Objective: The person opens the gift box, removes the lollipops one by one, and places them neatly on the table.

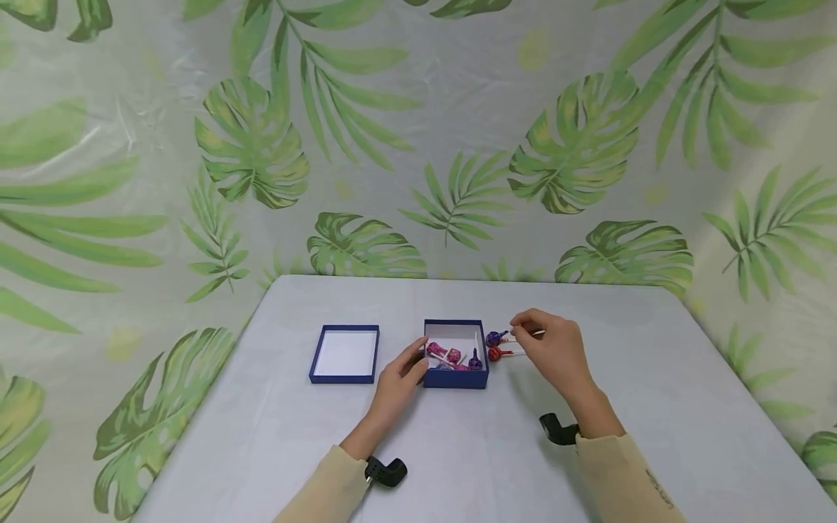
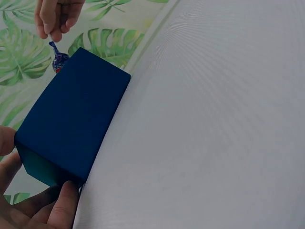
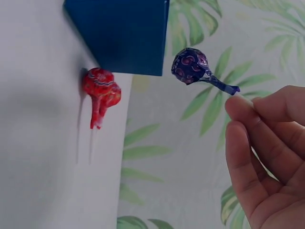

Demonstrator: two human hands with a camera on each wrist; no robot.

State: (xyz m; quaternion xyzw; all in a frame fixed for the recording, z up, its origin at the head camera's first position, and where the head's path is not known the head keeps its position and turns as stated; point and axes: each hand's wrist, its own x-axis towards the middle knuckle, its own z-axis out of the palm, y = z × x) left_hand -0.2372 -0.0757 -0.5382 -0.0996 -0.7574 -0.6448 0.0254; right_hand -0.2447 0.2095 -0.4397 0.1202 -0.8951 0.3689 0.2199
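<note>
A blue open box [image 1: 455, 379] with a white inside stands on the table, holding several wrapped lollipops [image 1: 454, 356] in pink and purple. My left hand [image 1: 397, 378] grips the box at its left end; in the left wrist view the fingers [image 2: 64, 205] lie against its corner and edge. To the right of the box, my right hand [image 1: 552, 352] pinches the stick of a purple lollipop [image 3: 190, 67] between thumb and fingers, its round head toward the box. Two red lollipops [image 3: 98, 83] lie on the table beside the box's right wall, below the raised purple one.
A shallow blue-rimmed lid [image 1: 344, 378] with a white inside lies to the left of the box. The white table [image 1: 275, 436] ends at the back against a leaf-patterned covering [image 1: 471, 131]. Both wrists carry a black camera mount [image 1: 387, 472].
</note>
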